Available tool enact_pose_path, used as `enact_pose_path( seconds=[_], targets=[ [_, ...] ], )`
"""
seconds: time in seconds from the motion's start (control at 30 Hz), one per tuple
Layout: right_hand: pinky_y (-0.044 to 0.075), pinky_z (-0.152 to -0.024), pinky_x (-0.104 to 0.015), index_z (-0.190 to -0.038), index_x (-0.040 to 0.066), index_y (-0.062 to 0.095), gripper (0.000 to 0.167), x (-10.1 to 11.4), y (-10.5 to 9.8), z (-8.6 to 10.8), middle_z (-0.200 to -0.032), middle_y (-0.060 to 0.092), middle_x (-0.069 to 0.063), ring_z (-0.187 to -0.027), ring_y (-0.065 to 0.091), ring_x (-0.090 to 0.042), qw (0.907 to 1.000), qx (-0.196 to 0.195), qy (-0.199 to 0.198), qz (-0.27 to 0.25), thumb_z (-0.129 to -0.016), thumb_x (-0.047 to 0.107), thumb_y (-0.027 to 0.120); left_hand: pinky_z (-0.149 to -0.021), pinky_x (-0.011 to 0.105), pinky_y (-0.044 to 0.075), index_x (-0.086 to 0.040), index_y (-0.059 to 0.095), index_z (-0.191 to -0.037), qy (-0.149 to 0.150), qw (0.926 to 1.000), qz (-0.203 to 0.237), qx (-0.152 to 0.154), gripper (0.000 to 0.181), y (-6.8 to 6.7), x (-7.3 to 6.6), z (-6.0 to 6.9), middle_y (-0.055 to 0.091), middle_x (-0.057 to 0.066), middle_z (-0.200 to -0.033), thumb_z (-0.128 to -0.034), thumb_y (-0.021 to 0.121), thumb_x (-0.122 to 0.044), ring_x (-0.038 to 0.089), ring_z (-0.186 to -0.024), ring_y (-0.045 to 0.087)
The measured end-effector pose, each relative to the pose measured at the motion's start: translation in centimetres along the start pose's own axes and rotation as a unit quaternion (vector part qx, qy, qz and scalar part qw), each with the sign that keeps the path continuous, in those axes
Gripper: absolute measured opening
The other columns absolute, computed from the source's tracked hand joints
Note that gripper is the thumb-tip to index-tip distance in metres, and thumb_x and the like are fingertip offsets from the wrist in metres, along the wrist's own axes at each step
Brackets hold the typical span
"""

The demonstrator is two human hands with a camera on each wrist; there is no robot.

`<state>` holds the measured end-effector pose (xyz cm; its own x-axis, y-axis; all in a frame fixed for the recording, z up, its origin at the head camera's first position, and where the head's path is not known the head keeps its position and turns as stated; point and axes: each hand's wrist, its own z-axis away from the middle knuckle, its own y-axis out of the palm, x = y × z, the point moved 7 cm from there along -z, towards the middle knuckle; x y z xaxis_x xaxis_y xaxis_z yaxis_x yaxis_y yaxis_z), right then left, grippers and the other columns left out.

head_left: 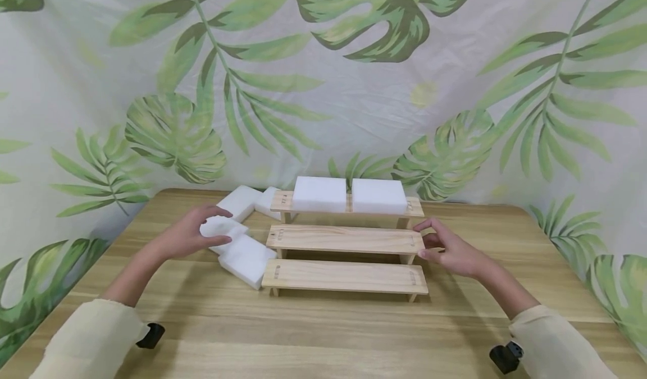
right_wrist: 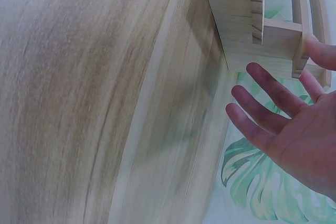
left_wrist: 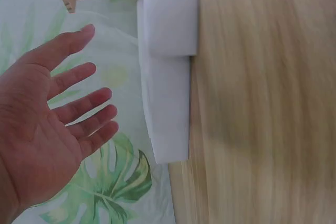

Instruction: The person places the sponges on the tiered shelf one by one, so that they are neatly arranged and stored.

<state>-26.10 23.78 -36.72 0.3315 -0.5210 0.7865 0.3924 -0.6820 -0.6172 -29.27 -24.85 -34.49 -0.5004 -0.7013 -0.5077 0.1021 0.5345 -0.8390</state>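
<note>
A three-tier wooden step rack stands mid-table, with a top shelf (head_left: 349, 203), a middle shelf (head_left: 343, 238) and a bottom shelf (head_left: 343, 276). Two white foam blocks (head_left: 319, 193) (head_left: 379, 195) lie side by side on the top shelf. Left of the rack, several loose foam blocks (head_left: 249, 257) lie in an overlapping cluster. Over that cluster hovers my left hand (head_left: 189, 233), fingers spread and holding nothing. My right hand (head_left: 455, 250) is at the middle shelf's right end, its thumb and index finger by the edge; whether they touch it is unclear. Its other fingers (right_wrist: 262, 114) extend loosely.
The wood-grain table (head_left: 323, 334) extends in front of the rack and to both sides. Behind it hangs a leaf-patterned cloth (head_left: 354, 98). A black device (head_left: 150, 336) is at the left sleeve and another (head_left: 505, 357) at the right sleeve.
</note>
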Motion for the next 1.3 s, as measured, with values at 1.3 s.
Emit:
enact_pose_path(
  seconds=[1.3],
  targets=[
    [0.055, -0.092, -0.050, -0.136, -0.005, 0.035, 0.042, 0.2, 0.0, 0.0, -0.127, 0.062, -0.033, -0.119, 0.062, -0.046, 1.0000, 0.005, 0.003, -0.006, -0.104, 0.006, 0.060, -0.100, 0.068, 0.043, 0.013, 0.062, -0.126, -0.038, 0.9945, -0.073, 0.065, 0.072, -0.6, 5.2, 2.8, 0.057, 0.040, -0.131, -0.0700, 0.096, -0.019, 0.060, -0.123, 0.052]
  ],
)
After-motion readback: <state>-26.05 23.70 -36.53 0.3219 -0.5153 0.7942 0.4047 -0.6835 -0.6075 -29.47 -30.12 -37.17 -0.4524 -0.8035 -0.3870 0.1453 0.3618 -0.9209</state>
